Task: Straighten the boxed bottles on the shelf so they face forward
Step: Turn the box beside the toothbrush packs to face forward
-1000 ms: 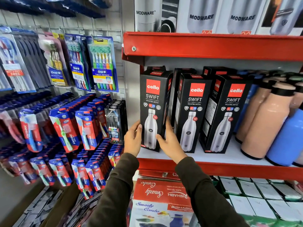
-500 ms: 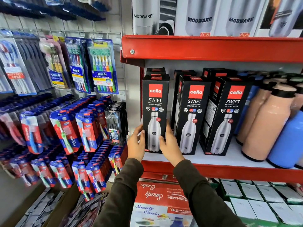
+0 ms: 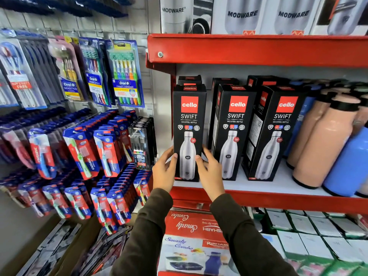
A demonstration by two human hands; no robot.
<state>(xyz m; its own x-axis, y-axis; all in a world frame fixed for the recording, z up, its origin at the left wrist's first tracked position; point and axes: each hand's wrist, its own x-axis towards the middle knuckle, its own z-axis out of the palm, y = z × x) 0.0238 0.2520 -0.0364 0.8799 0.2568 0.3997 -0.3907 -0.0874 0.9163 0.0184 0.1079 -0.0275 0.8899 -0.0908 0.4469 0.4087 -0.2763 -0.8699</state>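
Note:
Three black Cello Swift bottle boxes stand in a front row on the white shelf (image 3: 262,186) with its red lip. The left box (image 3: 189,120) faces straight forward, upright. My left hand (image 3: 164,172) presses its lower left side and my right hand (image 3: 211,174) its lower right side, so both grip it. The middle box (image 3: 235,126) and the right box (image 3: 278,128) are turned slightly, each showing a left side panel. More black boxes stand behind them, mostly hidden.
Loose peach bottles (image 3: 326,144) and a blue bottle (image 3: 350,166) crowd the shelf's right end. A red shelf (image 3: 258,48) with Modware boxes hangs above. Toothbrush packs (image 3: 123,74) hang on the left wall. Boxed combo sets (image 3: 197,242) sit below.
The left box has turned from angled, with its right side panel showing, to facing forward. Both hands stayed on its lower sides.

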